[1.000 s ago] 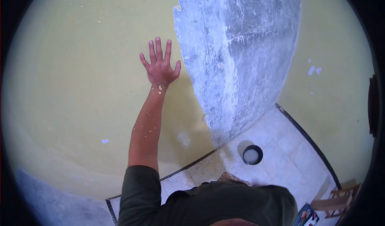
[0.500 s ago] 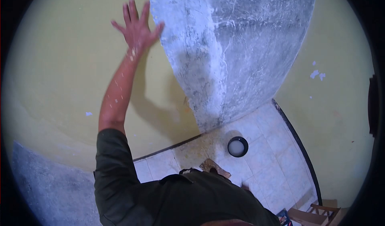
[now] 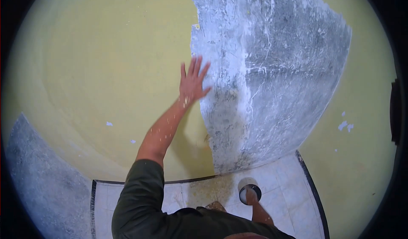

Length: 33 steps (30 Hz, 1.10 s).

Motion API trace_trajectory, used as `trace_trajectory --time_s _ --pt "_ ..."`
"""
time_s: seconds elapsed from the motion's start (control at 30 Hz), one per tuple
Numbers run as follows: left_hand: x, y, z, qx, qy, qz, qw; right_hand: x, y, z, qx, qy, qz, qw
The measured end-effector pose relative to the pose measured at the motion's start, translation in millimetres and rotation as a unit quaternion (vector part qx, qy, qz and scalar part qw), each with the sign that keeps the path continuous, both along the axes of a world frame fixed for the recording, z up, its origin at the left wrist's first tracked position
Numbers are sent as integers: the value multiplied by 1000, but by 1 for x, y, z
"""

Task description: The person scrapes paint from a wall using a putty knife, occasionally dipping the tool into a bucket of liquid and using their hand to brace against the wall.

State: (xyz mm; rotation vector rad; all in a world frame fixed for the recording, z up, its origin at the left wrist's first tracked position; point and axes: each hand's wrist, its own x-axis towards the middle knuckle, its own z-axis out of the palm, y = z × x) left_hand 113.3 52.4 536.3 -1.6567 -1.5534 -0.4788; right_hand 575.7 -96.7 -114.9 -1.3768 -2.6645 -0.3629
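Yellow wall (image 3: 106,69) meets grey patch (image 3: 293,90): L hand (image 3: 194,85) spread at the edge, R hand (image 3: 252,197) at bucket (image 3: 259,190)

L fingers (image 3: 198,66) are fanned out straight, released; thumb points out to the R, over the ragged border where yellow wall stops & grey patch starts. Hand is on the wall or just off it, can't tell which. Pale flecks (image 3: 185,102) dot the wrist & run up the forearm. R hand is down at the mouth of the black bucket, which sits on the tiled floor (image 3: 284,201); fingers are hidden, so can't tell if clenched or loose. Whitish contents (image 3: 243,195) show beside it, partly blocked by that hand.

Further out: grey patch is streaked white, w/ pale cracks (image 3: 257,94); a shadow (image 3: 225,120) darkens its lower L part, approx. below L hand. Small pale spots (image 3: 345,126) mark the wall R of it, a couple more (image 3: 109,123) the wall L of the forearm. Another grey area (image 3: 46,184) fills the lower L. Dark skirting (image 3: 182,181) borders the floor. Brown piece (image 3: 216,206) lies near the bucket, partly covered by the dark shirt (image 3: 195,224), which w/ its sleeve (image 3: 144,179) blocks the bottom of the view. Dark object (image 3: 395,111) at far R edge, ID unclear.
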Motion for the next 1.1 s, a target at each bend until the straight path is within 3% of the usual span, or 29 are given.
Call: trace_trajectory --time_s 0.03,0.1,0.2,0.37,0.43,0.5,0.53,0.6,0.63,0.67,0.7,0.73,0.77,0.8,0.83,0.87,0.9,0.97,1.1 --pt "-2 -7 -29 -47 4 4 999 16 -28 -14 -252 51 -64 964" --pt "-18 -20 -67 -107 14 -6 994 27 -17 -11 -253 45 -67 964" --pt "-32 -30 -45 -118 88 3 989 26 1 -16 -273 40 -71 958" --pt "-16 0 65 -6 126 -19 992 53 -58 -37 -352 24 -106 930" --pt "0 13 133 111 100 48 988 79 -96 -41 -387 11 -128 913" --pt "-9 37 183 262 91 4 961 106 -124 -41 -416 -5 -145 898" --pt "2 32 194 258 87 2 962 112 -132 -41 -428 -10 -150 891" --pt "28 28 206 146 20 124 981 115 -141 -42 -450 -17 -153 880" --pt "33 24 194 127 32 127 983 115 -143 -42 -459 -22 -151 875" --pt "22 28 174 126 32 130 983 75 -102 -3 -474 157 -246 831" --pt "4 38 146 169 63 59 982 41 -68 48 -400 38 -121 908" --pt "-10 44 120 213 91 -12 973 10 -20 53 -398 152 -130 896" --pt "-15 39 100 216 86 -8 973 -19 18 82 -140 231 70 960" --pt "-21 28 77 177 69 -4 982 -54 61 117 -193 295 -32 935" --pt "-26 16 56 139 52 0 989 -76 110 143 -64 211 43 975" --pt "-33 7 38 146 46 3 988 -112 141 234 -23 403 99 910" --pt "-41 -2 22 129 27 25 991 -141 160 329 -64 461 90 880" --pt "-49 -15 10 118 3 42 992 -187 173 482 -37 502 130 855" --pt "-49 -30 6 74 -56 7 996 -258 169 672 37 476 137 868"
